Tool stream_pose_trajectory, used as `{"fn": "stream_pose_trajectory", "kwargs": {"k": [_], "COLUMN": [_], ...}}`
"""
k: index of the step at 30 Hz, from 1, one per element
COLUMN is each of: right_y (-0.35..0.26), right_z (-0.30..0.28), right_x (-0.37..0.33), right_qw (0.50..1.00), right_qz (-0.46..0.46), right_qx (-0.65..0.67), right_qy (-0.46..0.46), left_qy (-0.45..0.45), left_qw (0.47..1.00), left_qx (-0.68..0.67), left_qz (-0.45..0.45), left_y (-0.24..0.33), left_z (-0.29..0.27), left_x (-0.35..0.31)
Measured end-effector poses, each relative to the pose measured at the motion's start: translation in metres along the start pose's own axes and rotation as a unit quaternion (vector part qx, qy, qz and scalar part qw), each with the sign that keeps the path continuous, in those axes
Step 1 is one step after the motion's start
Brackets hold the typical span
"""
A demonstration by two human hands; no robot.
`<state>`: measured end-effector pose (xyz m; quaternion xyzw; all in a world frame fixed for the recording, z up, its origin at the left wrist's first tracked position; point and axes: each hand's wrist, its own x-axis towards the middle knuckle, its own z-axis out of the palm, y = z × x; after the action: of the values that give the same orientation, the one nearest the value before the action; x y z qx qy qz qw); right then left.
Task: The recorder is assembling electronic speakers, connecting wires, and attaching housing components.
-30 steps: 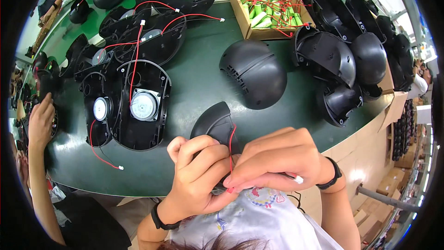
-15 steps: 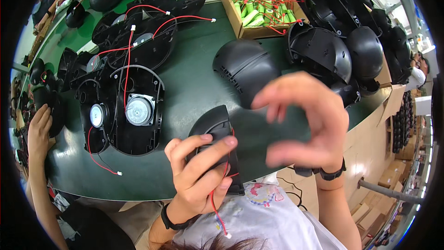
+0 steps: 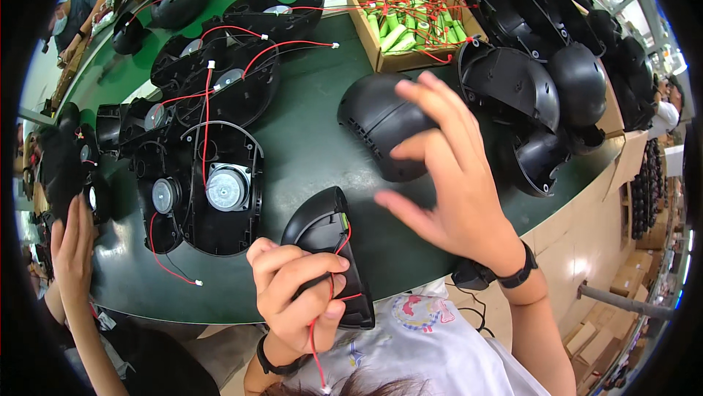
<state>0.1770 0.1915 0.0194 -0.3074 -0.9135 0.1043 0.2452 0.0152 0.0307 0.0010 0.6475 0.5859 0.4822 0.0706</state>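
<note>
My left hand [image 3: 293, 286] is wrapped round a black plastic shell half [image 3: 315, 224], tilted on its edge near the front of the table. A bit of green battery [image 3: 345, 222] shows inside its rim, and a red wire [image 3: 313, 341] with a white plug dangles below my fingers. My right hand [image 3: 461, 191] is open, thumb and fingers apart, with nothing in it. It hovers at the right side of another black shell [image 3: 377, 107], which lies domed side up on the green table [image 3: 307, 125]. Whether my fingertips touch that shell, I cannot tell.
A cardboard box [image 3: 373, 52] of green batteries with red wires stands at the back. Black shells [image 3: 512, 85] pile up at the right. On the left lie opened shells with round speakers [image 3: 227, 187] and loose wires. Another person's hand [image 3: 73, 242] works at the far left.
My right hand has swung left toward the domed shell, its fingers straightening from a curl. My left hand has shifted slightly down and left with its shell, and the green battery now shows.
</note>
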Motion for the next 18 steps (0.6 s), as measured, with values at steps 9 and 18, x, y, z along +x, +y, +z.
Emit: {"fn": "stream_pose_trajectory", "kwargs": {"k": [9, 18], "right_y": [-0.002, -0.002], "right_z": [0.030, 0.036], "right_x": [0.000, 0.000], "right_qw": [0.856, 0.823], "right_qz": [-0.080, -0.083], "right_qx": [0.484, 0.540], "right_qy": [-0.166, -0.154], "left_qy": [-0.032, -0.020], "left_qw": [0.998, 0.999], "left_qx": [-0.046, 0.038], "left_qz": [-0.010, -0.029], "left_y": [-0.005, 0.007], "left_z": [-0.006, -0.001], "left_x": [-0.006, -0.016]}}
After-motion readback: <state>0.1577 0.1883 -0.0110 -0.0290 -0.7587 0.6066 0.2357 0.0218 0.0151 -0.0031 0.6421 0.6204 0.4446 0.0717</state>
